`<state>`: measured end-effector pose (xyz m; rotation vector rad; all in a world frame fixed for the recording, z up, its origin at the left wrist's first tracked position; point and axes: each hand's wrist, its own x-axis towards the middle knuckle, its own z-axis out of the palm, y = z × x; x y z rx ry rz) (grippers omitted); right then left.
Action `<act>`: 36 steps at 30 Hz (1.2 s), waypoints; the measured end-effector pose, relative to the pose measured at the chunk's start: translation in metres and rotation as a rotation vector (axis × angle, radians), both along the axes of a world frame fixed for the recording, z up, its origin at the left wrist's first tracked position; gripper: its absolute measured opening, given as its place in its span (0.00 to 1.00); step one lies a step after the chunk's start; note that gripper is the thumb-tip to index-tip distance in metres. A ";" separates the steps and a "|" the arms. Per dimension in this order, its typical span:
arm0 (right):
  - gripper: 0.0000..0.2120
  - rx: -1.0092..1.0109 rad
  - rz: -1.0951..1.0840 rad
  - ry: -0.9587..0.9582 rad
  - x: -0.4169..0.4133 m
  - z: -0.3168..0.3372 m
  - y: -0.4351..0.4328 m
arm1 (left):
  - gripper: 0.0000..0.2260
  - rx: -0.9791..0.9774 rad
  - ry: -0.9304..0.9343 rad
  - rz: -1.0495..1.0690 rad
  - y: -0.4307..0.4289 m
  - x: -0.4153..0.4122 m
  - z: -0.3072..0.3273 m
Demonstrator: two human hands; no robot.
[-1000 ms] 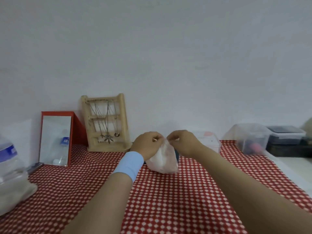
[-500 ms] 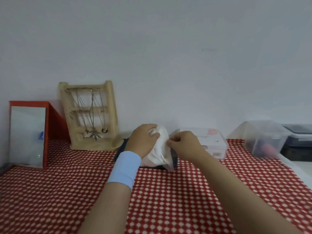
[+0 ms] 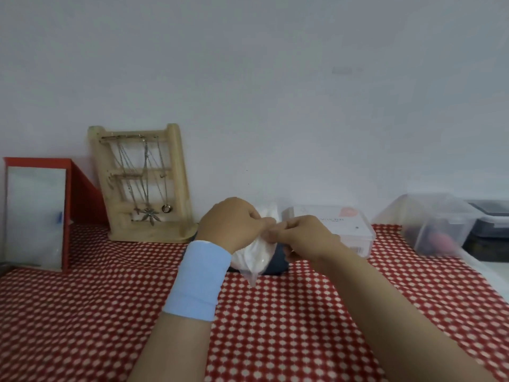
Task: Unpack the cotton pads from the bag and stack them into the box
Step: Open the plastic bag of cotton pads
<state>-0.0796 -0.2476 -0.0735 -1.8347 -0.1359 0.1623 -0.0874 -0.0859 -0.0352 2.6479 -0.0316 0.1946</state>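
Above the middle of the cloth-covered bench (image 3: pixel 275 326), towards its back edge, a clear plastic bag of white cotton pads (image 3: pixel 254 253) is held between the left hand (image 3: pixel 234 224) and the right hand (image 3: pixel 305 235), pinched at its top by both. A dark blue soft item (image 3: pixel 278 261) is seen just behind the bag. Just right of the bag, a clear rectangular plastic box (image 3: pixel 344 224) is set by the back edge. At the back left corner a red-framed mirror (image 3: pixel 35 216) is stood, with a wooden jewellery stand (image 3: pixel 176 175) just right of it, against the wall. Near the back right corner a clear plastic tub (image 3: pixel 432 224) is placed, with a dark lidded container (image 3: pixel 490 230) beside it on its right.
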 end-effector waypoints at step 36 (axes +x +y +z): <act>0.12 -0.108 -0.156 -0.151 0.000 -0.015 0.032 | 0.19 -0.179 -0.038 -0.117 0.033 0.010 -0.021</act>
